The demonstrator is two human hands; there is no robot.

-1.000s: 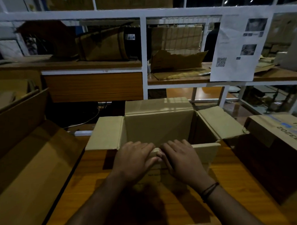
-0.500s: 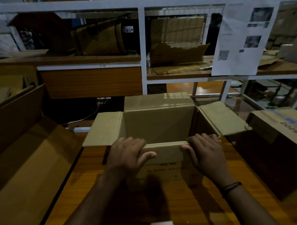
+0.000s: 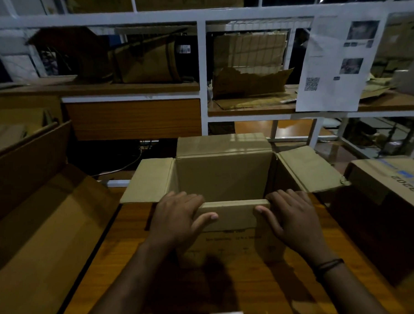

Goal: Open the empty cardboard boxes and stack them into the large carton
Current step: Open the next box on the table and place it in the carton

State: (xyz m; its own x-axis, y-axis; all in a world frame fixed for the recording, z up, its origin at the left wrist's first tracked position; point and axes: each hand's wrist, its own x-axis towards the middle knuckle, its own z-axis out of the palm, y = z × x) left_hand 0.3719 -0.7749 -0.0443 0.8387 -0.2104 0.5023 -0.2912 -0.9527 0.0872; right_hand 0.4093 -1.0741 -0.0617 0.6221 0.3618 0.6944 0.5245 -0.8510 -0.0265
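Observation:
An open, empty cardboard box [image 3: 226,177] stands upright on the wooden table [image 3: 254,285] in front of me, its left, right and far flaps spread outward. The near flap [image 3: 234,215] is folded down toward me. My left hand [image 3: 180,219] presses on the near-left corner of the box, thumb on the near flap. My right hand [image 3: 291,215] rests on the near-right corner, thumb on the same flap. A large carton [image 3: 38,223] lies open at my left.
A closed cardboard box with a printed number [image 3: 392,196] sits at the right on the table. A white shelf frame [image 3: 202,74] with cardboard pieces and a taped paper sheet [image 3: 337,63] stands behind the box.
My hands have slid apart along the near flap, from its middle out to the two near corners. The flap has gone from half raised to folded down.

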